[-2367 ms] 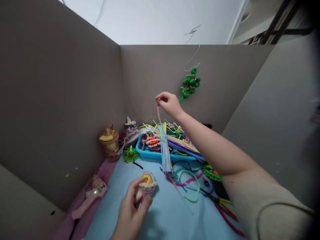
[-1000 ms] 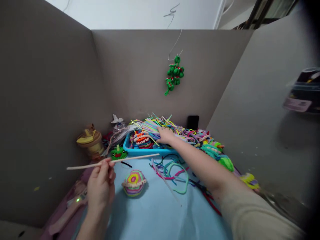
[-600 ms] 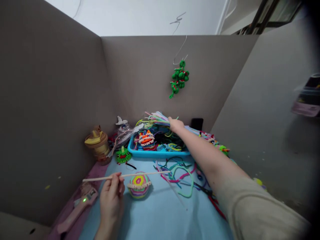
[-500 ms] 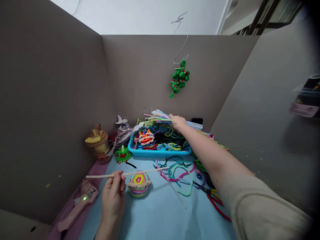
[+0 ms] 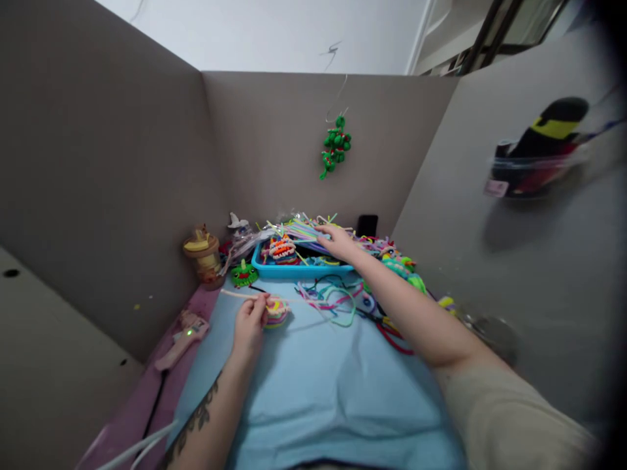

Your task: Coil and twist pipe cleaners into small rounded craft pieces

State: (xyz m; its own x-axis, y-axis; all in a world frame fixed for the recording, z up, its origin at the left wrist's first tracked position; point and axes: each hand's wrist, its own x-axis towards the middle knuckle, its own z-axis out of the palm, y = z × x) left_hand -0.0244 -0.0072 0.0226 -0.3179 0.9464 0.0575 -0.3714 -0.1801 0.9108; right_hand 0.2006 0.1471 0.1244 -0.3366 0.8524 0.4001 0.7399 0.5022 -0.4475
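Note:
My left hand (image 5: 249,321) pinches a thin cream pipe cleaner (image 5: 235,295) that lies level just above a round multicoloured pipe-cleaner piece (image 5: 277,311) on the light blue mat (image 5: 313,391). My right hand (image 5: 337,240) reaches far forward and rests on a bundle of pastel pipe cleaners (image 5: 304,230) lying across the blue tray (image 5: 274,269). Whether its fingers grip the bundle is unclear. A striped orange and white piece (image 5: 281,249) sits in the tray.
Grey cardboard walls enclose the desk on three sides. A green pipe-cleaner ornament (image 5: 334,145) hangs on the back wall. A brown cup (image 5: 202,256), a green frog figure (image 5: 243,273), a pink glue gun (image 5: 182,336), loose pipe cleaners (image 5: 333,303) and finished figures (image 5: 401,266) surround the mat.
My right hand lowered the lifted pastel bundle back onto the tray. My left hand moved the cream pipe cleaner forward over the round piece. The view has pulled back.

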